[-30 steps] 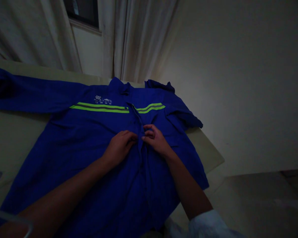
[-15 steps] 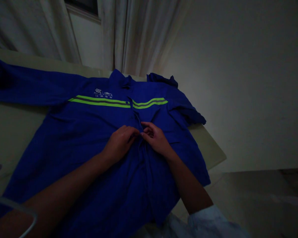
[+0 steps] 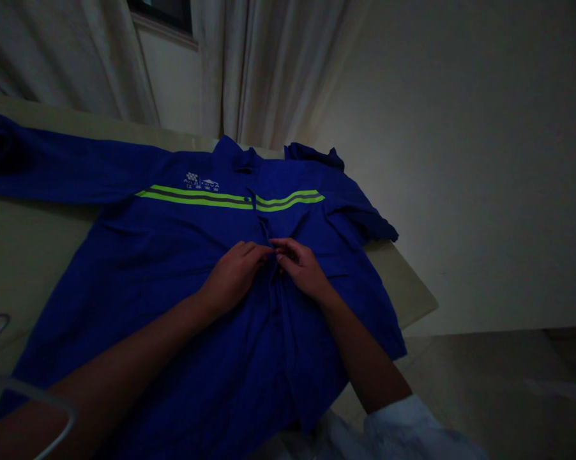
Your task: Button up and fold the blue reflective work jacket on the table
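A blue work jacket (image 3: 182, 255) lies spread front side up, with a yellow-green and grey stripe (image 3: 197, 197) across its chest and a white printed logo above the stripe. My left hand (image 3: 237, 268) pinches the cloth at the front placket, partway down the jacket. Opposite it, my right hand (image 3: 300, 265) grips the other side of the placket, its fingertips meeting those of the left. Whatever lies between the fingertips is too dark and small to make out. Higher on the placket, a dark button (image 3: 246, 199) shows at the stripe.
Under the jacket is a pale table (image 3: 407, 281), its corner jutting out at the right. White wire-like loops (image 3: 53, 409) show at the lower left. Curtains (image 3: 278, 70) hang behind the table, and a plain wall (image 3: 460, 160) rises on the right.
The fingertips of both hands have shifted slightly and drawn closer together on the placket. The jacket lies almost as before.
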`<state>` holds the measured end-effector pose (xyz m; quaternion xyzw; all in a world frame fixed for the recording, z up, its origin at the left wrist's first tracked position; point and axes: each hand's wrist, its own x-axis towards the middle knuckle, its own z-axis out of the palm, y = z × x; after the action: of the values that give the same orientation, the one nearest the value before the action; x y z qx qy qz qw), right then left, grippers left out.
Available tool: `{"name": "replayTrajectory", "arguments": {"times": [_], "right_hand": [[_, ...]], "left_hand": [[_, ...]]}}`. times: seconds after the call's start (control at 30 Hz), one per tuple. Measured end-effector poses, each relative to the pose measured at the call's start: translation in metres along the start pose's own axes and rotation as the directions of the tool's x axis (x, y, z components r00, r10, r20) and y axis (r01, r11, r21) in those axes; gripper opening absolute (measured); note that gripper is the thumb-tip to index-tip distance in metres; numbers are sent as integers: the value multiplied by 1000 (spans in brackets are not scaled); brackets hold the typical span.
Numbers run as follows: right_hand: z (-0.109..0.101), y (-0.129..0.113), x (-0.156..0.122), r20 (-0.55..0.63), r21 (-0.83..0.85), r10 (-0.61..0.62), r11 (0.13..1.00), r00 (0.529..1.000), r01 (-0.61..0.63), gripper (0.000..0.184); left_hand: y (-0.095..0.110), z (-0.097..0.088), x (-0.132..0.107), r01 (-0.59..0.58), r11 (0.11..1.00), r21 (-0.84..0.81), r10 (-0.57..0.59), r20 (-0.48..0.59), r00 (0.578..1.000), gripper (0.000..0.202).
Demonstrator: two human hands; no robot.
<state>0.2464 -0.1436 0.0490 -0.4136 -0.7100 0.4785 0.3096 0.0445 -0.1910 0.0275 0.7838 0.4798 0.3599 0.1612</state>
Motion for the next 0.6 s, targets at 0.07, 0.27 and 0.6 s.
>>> {"name": "replayTrajectory", "arguments": {"times": [0.07, 0.27, 0.6], "right_hand": [[0, 0, 0, 0, 13, 1, 1000, 1000, -1, 38], [-1, -1, 1, 15, 88, -7, 996, 1000, 6, 39], [4, -5, -1, -21, 20, -22, 1000, 1000, 22, 31]], "left_hand": [[0, 0, 0, -34, 999, 24, 34, -3, 999, 37], [-2, 2, -3, -87, 992, 88, 88, -6, 996, 48], [-2, 3, -2, -58, 995, 81, 63, -54, 997, 27]]}}
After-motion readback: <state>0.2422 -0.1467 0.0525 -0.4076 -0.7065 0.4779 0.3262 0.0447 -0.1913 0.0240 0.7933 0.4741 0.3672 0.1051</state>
